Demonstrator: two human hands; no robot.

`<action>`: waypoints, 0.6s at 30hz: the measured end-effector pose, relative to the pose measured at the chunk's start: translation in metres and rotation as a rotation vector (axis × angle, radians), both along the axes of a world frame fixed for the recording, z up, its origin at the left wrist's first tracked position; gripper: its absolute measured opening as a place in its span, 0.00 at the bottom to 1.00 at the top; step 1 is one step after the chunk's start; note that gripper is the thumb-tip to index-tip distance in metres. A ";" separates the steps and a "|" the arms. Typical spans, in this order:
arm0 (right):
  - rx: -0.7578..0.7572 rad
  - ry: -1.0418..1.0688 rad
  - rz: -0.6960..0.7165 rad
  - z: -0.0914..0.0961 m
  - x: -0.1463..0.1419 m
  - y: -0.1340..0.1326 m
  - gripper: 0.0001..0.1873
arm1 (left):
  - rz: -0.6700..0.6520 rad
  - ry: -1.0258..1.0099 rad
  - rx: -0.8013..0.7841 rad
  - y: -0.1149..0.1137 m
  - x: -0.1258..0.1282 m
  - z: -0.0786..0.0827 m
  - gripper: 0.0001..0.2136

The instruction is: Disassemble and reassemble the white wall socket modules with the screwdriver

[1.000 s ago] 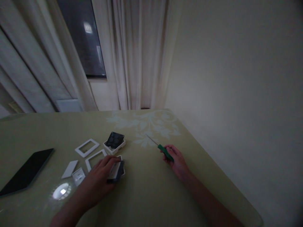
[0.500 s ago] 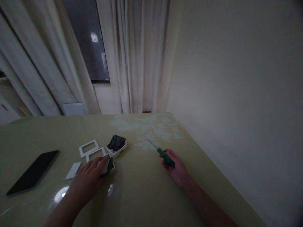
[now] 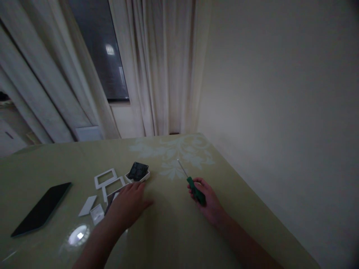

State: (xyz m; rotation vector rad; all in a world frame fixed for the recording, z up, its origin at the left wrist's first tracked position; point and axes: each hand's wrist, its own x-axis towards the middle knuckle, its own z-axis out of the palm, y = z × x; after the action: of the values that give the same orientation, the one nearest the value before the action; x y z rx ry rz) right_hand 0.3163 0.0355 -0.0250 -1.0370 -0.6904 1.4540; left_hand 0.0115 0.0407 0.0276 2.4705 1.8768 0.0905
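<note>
My right hand is closed round the handle of a green screwdriver, whose thin metal shaft points up and to the left above the table. My left hand reaches over the small parts, palm down, with the thumb held apart from the fingers. Just beyond its fingertips a black module sits tilted in a shallow white box; whether the fingers touch the box I cannot tell. Beneath the hand, a dark and white part is mostly hidden.
Two white rectangular frames overlap left of the box. Nearer me lie a flat white panel and a small white piece. A dark tablet-like slab rests at the left of the table. A wall borders the right side.
My left hand has moved right, off the dark and white part and toward the box with the black module. A small white piece has come into view. The screwdriver has turned slightly more upright.
</note>
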 end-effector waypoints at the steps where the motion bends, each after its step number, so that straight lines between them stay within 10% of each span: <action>1: -0.002 0.001 -0.001 0.001 0.000 0.000 0.25 | 0.029 0.031 0.010 0.005 0.009 0.001 0.19; 10: 0.012 0.002 -0.032 0.010 0.004 0.000 0.26 | 0.073 0.163 0.028 0.037 0.051 0.004 0.16; 18: 0.058 -0.137 -0.113 0.013 0.009 0.002 0.27 | -0.337 -0.018 -0.065 -0.033 0.104 -0.021 0.21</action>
State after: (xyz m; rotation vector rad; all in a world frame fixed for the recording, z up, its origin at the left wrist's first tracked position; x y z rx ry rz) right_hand 0.3253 0.0379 -0.0122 -1.1203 -0.7547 1.2671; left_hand 0.1153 0.0074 0.0062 2.6861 1.4053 0.0397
